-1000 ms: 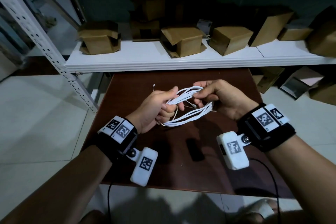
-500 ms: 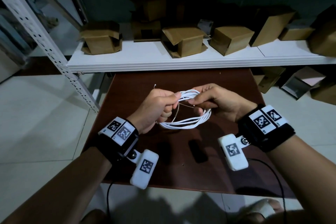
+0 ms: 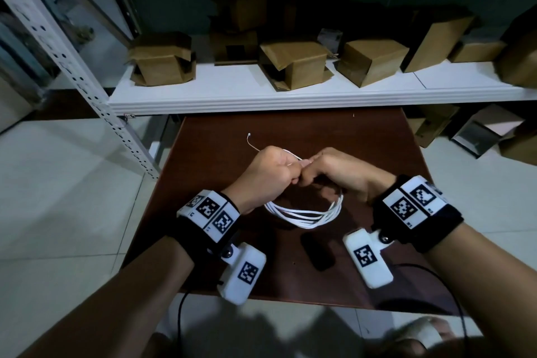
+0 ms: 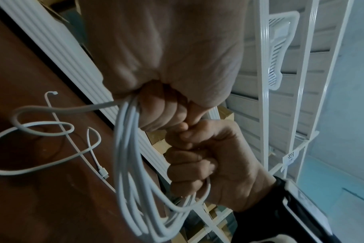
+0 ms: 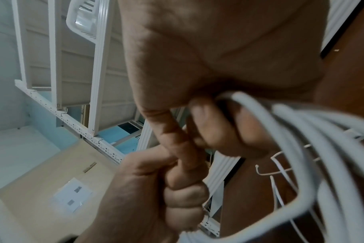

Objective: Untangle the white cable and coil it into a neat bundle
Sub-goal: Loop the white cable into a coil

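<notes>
The white cable (image 3: pixel 305 216) hangs as a coil of several loops between my two hands above the brown table (image 3: pixel 363 142). My left hand (image 3: pixel 271 173) grips the top of the coil in a fist; the strands (image 4: pixel 127 148) leave its curled fingers (image 4: pixel 162 108). My right hand (image 3: pixel 328 167) is knuckle to knuckle with it, fingers (image 5: pixel 224 128) curled round the same loops (image 5: pixel 314 148). A thin white tie (image 3: pixel 251 141) sticks out past the left hand. Loose cable (image 4: pixel 41 129) and a plug end (image 4: pixel 103 172) show over the table.
A white shelf (image 3: pixel 290 94) with several cardboard boxes (image 3: pixel 293 62) stands just behind the table. A perforated metal upright (image 3: pixel 87 81) slants at the left. A small dark object (image 3: pixel 318 251) lies on the table near me. More boxes (image 3: pixel 488 136) sit on the tiled floor at right.
Both hands have come together until the knuckles touch, and have turned over. The coil, which was stretched between them, now hangs below them towards me.
</notes>
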`<state>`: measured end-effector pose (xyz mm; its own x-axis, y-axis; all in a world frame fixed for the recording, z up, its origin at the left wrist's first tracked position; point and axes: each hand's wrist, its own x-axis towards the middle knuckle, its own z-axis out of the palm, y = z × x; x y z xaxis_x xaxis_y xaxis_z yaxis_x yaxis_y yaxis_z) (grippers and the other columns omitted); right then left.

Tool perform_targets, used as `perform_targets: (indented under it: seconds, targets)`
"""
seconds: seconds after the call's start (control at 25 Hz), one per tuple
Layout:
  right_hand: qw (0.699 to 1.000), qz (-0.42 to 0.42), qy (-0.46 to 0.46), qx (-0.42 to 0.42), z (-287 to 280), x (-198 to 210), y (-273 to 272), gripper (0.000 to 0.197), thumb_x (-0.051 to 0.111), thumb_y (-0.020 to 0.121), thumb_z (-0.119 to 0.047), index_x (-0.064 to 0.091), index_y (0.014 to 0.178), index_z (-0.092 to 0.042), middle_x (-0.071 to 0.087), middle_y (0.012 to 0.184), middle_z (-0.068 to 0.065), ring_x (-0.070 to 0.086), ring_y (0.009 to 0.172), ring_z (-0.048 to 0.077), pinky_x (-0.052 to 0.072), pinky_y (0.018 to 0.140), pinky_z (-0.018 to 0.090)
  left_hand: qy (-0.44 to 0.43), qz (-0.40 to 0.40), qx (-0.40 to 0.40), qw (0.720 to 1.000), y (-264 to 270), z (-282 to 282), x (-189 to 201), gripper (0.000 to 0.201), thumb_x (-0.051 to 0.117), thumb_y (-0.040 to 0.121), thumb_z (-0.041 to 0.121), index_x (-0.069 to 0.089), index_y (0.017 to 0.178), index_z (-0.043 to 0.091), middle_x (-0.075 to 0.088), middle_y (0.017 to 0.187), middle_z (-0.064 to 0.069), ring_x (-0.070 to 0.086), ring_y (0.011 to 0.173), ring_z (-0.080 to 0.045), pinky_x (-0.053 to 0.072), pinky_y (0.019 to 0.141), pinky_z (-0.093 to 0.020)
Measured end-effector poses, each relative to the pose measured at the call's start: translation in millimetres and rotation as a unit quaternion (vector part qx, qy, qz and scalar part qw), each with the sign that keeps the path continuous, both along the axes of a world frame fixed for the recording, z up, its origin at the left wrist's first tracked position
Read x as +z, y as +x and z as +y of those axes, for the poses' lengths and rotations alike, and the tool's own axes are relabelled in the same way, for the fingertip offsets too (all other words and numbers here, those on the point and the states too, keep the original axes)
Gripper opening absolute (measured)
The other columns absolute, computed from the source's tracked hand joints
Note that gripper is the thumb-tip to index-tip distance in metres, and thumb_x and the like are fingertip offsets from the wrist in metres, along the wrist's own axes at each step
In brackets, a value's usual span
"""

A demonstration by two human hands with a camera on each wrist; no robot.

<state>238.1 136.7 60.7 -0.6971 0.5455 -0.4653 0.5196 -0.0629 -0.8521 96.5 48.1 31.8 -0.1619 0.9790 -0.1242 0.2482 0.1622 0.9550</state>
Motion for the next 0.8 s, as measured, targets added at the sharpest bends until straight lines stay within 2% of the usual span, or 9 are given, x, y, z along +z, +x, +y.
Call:
perform_targets:
  seconds: [0.12, 0.2, 0.32, 0.48, 0.52, 0.6, 0.64, 0.72, 0.8]
  targets:
    - [0.997, 0.050, 0.028, -0.059, -4.9, 2.6, -3.8, 0.010, 0.062, 0.075, 0.005, 0.070, 0.077, 0.001, 0.037, 0.048, 0.004, 0.028, 0.036, 0.017, 0.018, 0.046, 0.026, 0.018, -0.059, 0.043, 0.997, -1.5, 0.3, 1.0, 0.043, 0.066, 0.099, 0.030, 0.056, 0.060, 0.012, 0.034, 0.055, -0.004, 0.024, 0.036, -0.006, 0.017, 0.035, -0.016]
    - [0.992, 0.094, 0.013, -0.079, -6.6, 7.2, -4.2, 0.012, 0.060, 0.076, 0.006, 0.069, 0.072, -0.002, 0.033, 0.049, 0.002, 0.023, 0.041, 0.015, 0.015, 0.047, 0.026, 0.035, -0.091, 0.058, 0.994, -3.1, -1.4, 5.3, 0.044, 0.062, 0.104, 0.027, 0.055, 0.064, 0.010, 0.031, 0.052, 0.000, 0.021, 0.036, -0.006, 0.017, 0.036, -0.015]
    - [0.986, 0.125, -0.008, -0.109, -5.2, 11.7, -2.8, 0.014, 0.057, 0.077, 0.007, 0.066, 0.071, -0.002, 0.025, 0.055, 0.000, 0.016, 0.045, 0.013, 0.010, 0.048, 0.024, 0.033, -0.157, 0.059, 0.985, -7.7, -2.4, 11.1, 0.044, 0.059, 0.105, 0.037, 0.056, 0.069, 0.011, 0.026, 0.050, 0.003, 0.018, 0.038, -0.007, 0.017, 0.039, -0.017]
    - [0.974, 0.159, -0.046, -0.156, -1.0, 9.9, -3.5, 0.014, 0.055, 0.079, 0.007, 0.061, 0.089, -0.001, 0.022, 0.056, 0.000, 0.014, 0.043, 0.012, 0.008, 0.050, 0.027, 0.060, -0.233, 0.041, 0.970, -14.3, -0.9, 8.3, 0.042, 0.057, 0.104, 0.038, 0.060, 0.075, 0.007, 0.026, 0.049, 0.005, 0.022, 0.038, -0.008, 0.028, 0.042, -0.022]
    - [0.969, 0.170, -0.061, -0.169, 0.4, 9.7, -4.1, 0.010, 0.055, 0.080, 0.006, 0.056, 0.084, -0.003, 0.020, 0.057, 0.000, 0.014, 0.042, 0.012, 0.008, 0.049, 0.026, 0.068, -0.244, 0.038, 0.967, -15.2, -0.7, 8.0, 0.041, 0.056, 0.102, 0.037, 0.061, 0.077, 0.006, 0.027, 0.050, 0.004, 0.024, 0.039, -0.008, 0.031, 0.044, -0.023]
    - [0.955, 0.196, -0.098, -0.202, 5.1, 8.0, -3.1, 0.028, 0.054, 0.080, 0.004, 0.037, 0.072, -0.017, 0.017, 0.057, -0.001, 0.014, 0.039, 0.010, 0.008, 0.047, 0.025, 0.088, -0.245, 0.041, 0.965, -15.8, 1.1, 6.9, 0.038, 0.057, 0.101, 0.035, 0.062, 0.082, 0.003, 0.031, 0.053, 0.003, 0.029, 0.042, -0.009, 0.037, 0.047, -0.026]
    - [0.945, 0.213, -0.123, -0.218, 7.8, 7.4, -2.3, 0.036, 0.052, 0.081, 0.003, 0.029, 0.071, -0.022, 0.015, 0.055, -0.002, 0.014, 0.037, 0.009, 0.008, 0.046, 0.024, 0.101, -0.238, 0.048, 0.965, -15.7, 2.2, 6.0, 0.037, 0.057, 0.101, 0.034, 0.062, 0.084, 0.002, 0.033, 0.055, 0.003, 0.031, 0.043, -0.009, 0.039, 0.048, -0.027]
    - [0.923, 0.251, -0.170, -0.235, 10.3, 7.7, -1.9, 0.039, 0.049, 0.082, 0.002, 0.025, 0.068, -0.024, 0.014, 0.050, -0.006, 0.014, 0.035, 0.007, 0.007, 0.046, 0.024, 0.130, -0.219, 0.065, 0.965, -15.1, 4.4, 3.9, 0.036, 0.057, 0.103, 0.031, 0.062, 0.085, 0.000, 0.035, 0.056, 0.002, 0.033, 0.045, -0.009, 0.041, 0.050, -0.026]
    - [0.908, 0.277, -0.205, -0.239, 10.2, 5.8, -1.7, 0.039, 0.048, 0.083, 0.002, 0.025, 0.065, -0.024, 0.015, 0.047, -0.008, 0.014, 0.034, 0.007, 0.006, 0.048, 0.026, 0.142, -0.199, 0.077, 0.967, -12.5, 6.0, 1.8, 0.034, 0.055, 0.107, 0.025, 0.060, 0.083, 0.002, 0.034, 0.056, 0.003, 0.031, 0.045, -0.007, 0.036, 0.048, -0.024]
